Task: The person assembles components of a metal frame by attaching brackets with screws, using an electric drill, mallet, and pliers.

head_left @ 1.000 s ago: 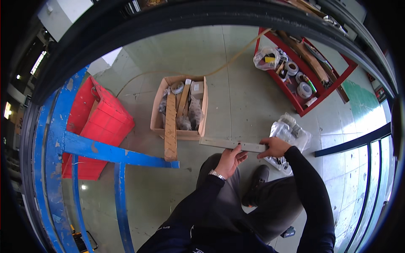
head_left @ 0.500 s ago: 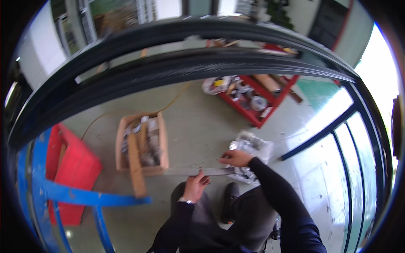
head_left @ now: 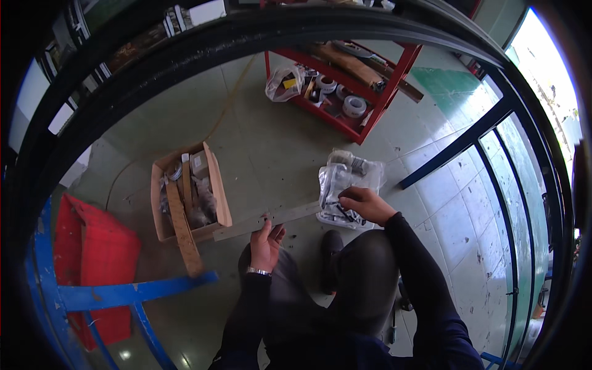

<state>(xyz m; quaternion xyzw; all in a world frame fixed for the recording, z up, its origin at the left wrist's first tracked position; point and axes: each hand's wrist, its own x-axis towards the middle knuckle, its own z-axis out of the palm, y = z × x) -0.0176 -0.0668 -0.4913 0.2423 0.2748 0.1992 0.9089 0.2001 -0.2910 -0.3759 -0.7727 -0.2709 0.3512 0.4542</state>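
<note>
The metal strip [head_left: 286, 215] is being held above the floor [head_left: 271, 154], pinched mid-length by the left hand [head_left: 265, 250] alone, so tipping is being risked; the grip of the right hand [head_left: 369, 206] cannot be told.

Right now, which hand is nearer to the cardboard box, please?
Left. The left hand, holding a metal strip, is right of the cardboard box; the right hand is farther right, by the plastic packaging.
</note>
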